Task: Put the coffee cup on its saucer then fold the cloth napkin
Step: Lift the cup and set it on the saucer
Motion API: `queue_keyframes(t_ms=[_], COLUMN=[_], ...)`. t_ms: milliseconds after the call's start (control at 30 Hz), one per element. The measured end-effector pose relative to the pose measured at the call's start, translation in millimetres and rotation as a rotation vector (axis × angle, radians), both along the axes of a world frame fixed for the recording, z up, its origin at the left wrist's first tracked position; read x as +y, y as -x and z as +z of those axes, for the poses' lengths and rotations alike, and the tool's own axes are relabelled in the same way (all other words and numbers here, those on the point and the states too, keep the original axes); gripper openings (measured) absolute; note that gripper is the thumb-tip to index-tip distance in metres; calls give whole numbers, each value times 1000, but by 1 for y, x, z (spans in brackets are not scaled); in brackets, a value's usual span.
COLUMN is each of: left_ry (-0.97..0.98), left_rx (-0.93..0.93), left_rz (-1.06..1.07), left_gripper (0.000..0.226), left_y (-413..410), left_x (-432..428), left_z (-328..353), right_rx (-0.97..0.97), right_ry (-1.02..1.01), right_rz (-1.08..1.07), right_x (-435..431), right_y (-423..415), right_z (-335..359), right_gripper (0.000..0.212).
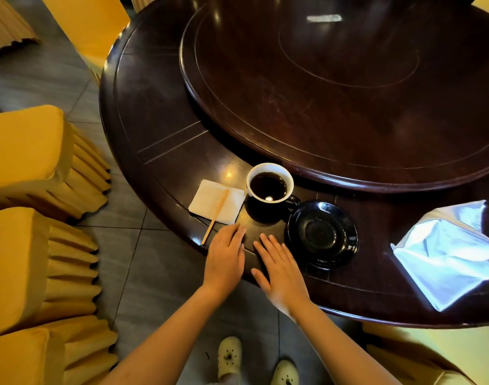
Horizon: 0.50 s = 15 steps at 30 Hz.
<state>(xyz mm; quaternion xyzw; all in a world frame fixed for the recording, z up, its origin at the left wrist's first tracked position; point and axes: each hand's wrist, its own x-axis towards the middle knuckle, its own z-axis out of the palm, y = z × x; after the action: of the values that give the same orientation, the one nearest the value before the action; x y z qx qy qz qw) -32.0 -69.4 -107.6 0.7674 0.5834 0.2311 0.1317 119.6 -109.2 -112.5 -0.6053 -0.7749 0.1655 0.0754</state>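
A dark coffee cup (269, 187) with a white inside, full of coffee, stands on the dark round table (160, 112), its handle pointing right. Just right of it lies the empty black saucer (322, 234). A crumpled white cloth napkin (446, 257) lies at the right near the table's edge. My left hand (225, 257) rests flat with straight fingers on the table edge, below the cup. My right hand (279, 268) lies flat beside it, just left of the saucer. Neither hand holds anything.
A small folded paper napkin (214, 202) with a wooden stir stick (215, 218) across it lies left of the cup. A raised turntable (335, 87) fills the table's middle. Yellow-covered chairs (38, 190) stand at the left and one (421, 354) at the lower right.
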Motion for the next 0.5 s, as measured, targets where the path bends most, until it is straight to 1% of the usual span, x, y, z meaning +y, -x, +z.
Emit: queue_keyframes(t_ms=[33, 100, 167, 267, 367, 433, 500], left_ry=[32, 86, 113, 114, 123, 140, 158], left_rx=[-11, -2, 55, 186, 275, 307, 330], left_rz=[-1, -18, -48, -67, -83, -91, -97], left_gripper=[35, 42, 47, 54, 60, 61, 62], left_y=[-3, -6, -6, -8, -11, -12, -12], left_x=[-1, -2, -4, -5, -5, -5, -5], left_z=[-3, -9, -14, -18, -19, -19, -18], right_rx=[74, 235, 335, 401, 341, 256, 160], right_ry=[30, 53, -57, -203, -247, -142, 41], right_rz=[-12, -75, -139, -166, -341, -434, -422], right_x=[2, 5, 5, 7, 37, 65, 87], right_y=[0, -1, -4, -16, -40, -55, -65], right_z=[3, 12, 25, 49, 67, 73, 77], right_gripper=[57, 46, 39, 33, 26, 30, 40])
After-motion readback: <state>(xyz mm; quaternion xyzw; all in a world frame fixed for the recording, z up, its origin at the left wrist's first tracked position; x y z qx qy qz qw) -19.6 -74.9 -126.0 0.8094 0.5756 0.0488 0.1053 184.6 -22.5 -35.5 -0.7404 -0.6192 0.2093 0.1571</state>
